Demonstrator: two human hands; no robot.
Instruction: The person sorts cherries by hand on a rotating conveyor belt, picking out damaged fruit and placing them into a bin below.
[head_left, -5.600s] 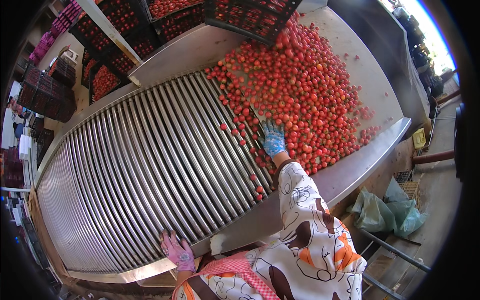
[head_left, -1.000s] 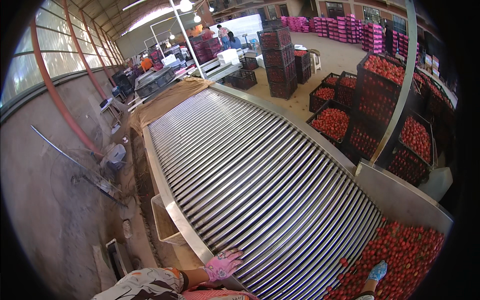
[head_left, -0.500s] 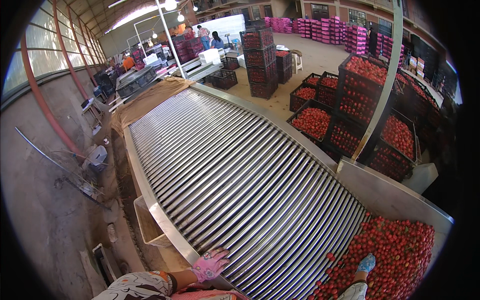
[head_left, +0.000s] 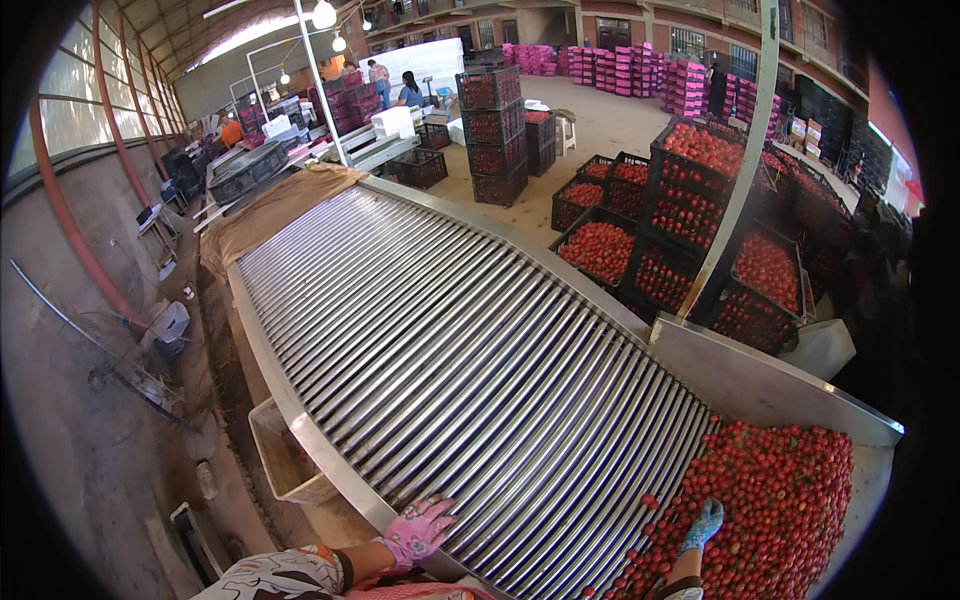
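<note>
Head view: roller table (head_left: 450, 350) with heaped tomatoes (head_left: 775, 490) at its near right corner.
Left hand (head_left: 418, 530), pink-gloved, rests at the table's near edge, fingers slightly apart; blue-gloved right hand (head_left: 704, 525) is at the tomatoes, finger spread unclear.

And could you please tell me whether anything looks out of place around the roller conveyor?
The left hand wears a pink glove, the right hand a blue glove: an odd mismatch. A rumpled brown cloth also lies at the far end of the roller conveyor, perhaps deliberately.
</note>
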